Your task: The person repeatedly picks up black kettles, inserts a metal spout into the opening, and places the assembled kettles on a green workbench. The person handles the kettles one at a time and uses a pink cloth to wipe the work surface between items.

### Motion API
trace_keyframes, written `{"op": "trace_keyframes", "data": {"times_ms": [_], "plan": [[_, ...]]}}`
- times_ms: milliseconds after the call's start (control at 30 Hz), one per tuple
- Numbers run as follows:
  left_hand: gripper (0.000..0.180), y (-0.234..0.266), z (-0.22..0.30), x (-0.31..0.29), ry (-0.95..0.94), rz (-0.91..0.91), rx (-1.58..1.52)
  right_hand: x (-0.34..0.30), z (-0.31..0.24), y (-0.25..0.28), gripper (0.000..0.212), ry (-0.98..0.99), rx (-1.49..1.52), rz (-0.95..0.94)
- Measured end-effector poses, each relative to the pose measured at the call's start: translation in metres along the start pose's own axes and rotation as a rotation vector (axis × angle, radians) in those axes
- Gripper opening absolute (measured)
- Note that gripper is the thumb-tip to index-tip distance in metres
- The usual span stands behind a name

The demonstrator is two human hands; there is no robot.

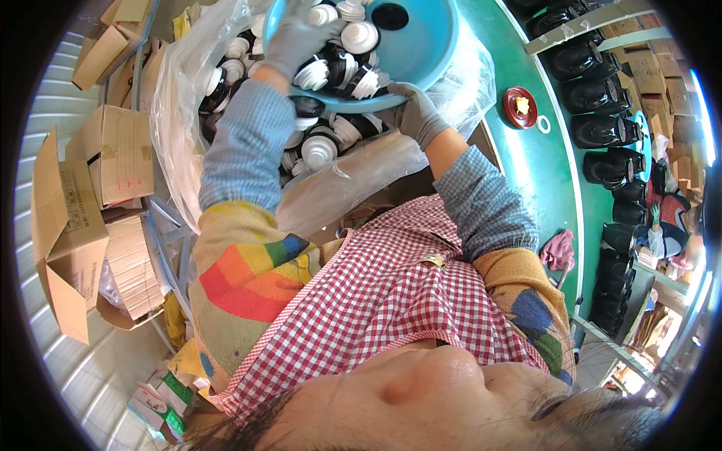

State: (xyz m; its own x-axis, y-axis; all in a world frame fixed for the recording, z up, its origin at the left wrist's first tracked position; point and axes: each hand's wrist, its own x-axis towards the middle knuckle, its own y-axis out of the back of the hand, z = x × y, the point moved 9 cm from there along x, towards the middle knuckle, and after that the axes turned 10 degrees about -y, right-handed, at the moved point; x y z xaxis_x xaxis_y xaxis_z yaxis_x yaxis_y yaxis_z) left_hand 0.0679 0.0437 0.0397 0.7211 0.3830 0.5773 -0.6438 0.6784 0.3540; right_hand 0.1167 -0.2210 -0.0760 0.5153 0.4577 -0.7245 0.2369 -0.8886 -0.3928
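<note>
A light blue basin (421,54) is tilted over a clear plastic bag (180,98). Both contain black-and-white stoppers with ridged white threads; one stopper (359,37) lies in the basin, another (319,150) in the bag below it. My left hand (295,46), in a grey glove, is over the stoppers at the basin's left side. Its fingers are smeared by motion, so whether it holds one is unclear. My right hand (418,114), also gloved, is closed on the basin's near right rim. A flat black disc (389,16) rests inside the basin.
To the right runs a green work surface (553,161) with a red dish (520,107), a white ring (543,124) and a pink cloth (558,249). Black glossy vessels (602,132) line its far side. Another person (669,218) works beyond. Open cardboard boxes (71,240) stand left.
</note>
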Motion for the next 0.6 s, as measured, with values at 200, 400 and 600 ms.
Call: {"op": "trace_keyframes", "data": {"times_ms": [200, 400, 600], "plan": [[0.048, 0.123, -0.037, -0.039, 0.202, 0.4, -0.465, -0.058, 0.011, -0.04, 0.032, -0.007, 0.119, -0.14], [0.057, 0.099, 0.036, -0.024, 0.116, 0.227, -0.659, -0.119, 0.006, -0.056, 0.033, -0.043, 0.152, -0.382], [0.059, 0.02, 0.161, -0.038, -0.1, -0.125, -0.652, -0.223, -0.016, 0.078, 0.031, 0.342, 0.138, 0.024]]}}
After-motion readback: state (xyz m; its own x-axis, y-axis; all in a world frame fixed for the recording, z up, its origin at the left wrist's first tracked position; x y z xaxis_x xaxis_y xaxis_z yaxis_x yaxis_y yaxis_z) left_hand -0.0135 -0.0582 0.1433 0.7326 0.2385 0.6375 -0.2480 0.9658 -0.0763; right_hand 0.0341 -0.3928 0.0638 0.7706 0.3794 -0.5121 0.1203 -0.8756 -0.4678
